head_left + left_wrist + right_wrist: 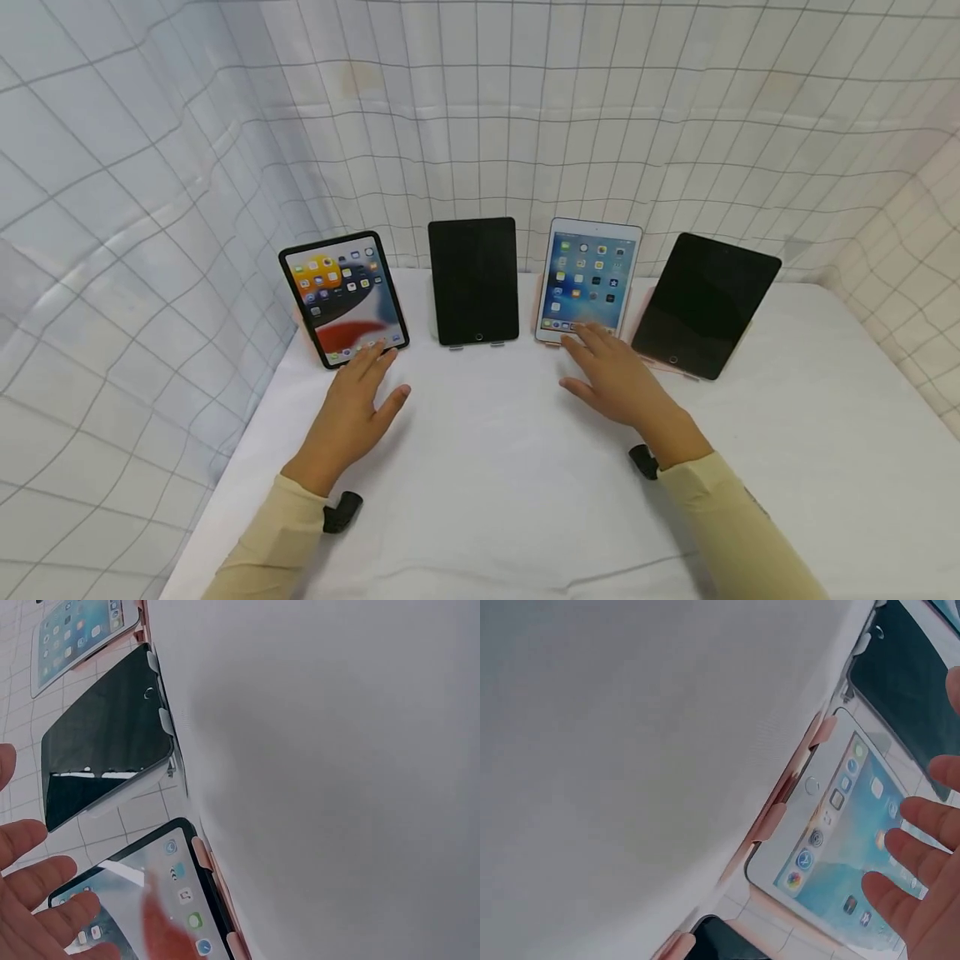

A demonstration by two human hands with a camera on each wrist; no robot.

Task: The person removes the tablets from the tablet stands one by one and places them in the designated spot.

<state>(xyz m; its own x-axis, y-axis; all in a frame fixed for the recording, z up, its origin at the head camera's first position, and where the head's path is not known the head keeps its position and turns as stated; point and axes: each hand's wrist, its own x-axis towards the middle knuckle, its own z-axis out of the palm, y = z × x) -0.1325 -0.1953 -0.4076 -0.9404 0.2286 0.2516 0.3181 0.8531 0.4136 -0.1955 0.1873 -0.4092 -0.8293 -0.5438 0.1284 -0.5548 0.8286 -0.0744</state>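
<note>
the lit white tablet (588, 273) stands propped; the right hand (621, 382), fingers apart, is by its lower edge. left of the white tablet are a dark tablet (474, 281), then a black-framed tablet (343, 296) with the left hand (351, 418) near, fingers spread; right, a second dark tablet (705, 305).

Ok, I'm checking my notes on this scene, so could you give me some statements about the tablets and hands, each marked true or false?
1. The white-framed tablet shows a lit screen. True.
2. The far-right tablet stands directly beside the other dark-screened tablet. False: the white-framed tablet stands between them.
3. Of the four tablets, the left hand is nearest the leftmost tablet. True.
4. The right hand grips a tablet by its edge. False: its fingers are extended and grip nothing.
5. The leftmost tablet's screen is dark. False: it shows app icons.
</note>
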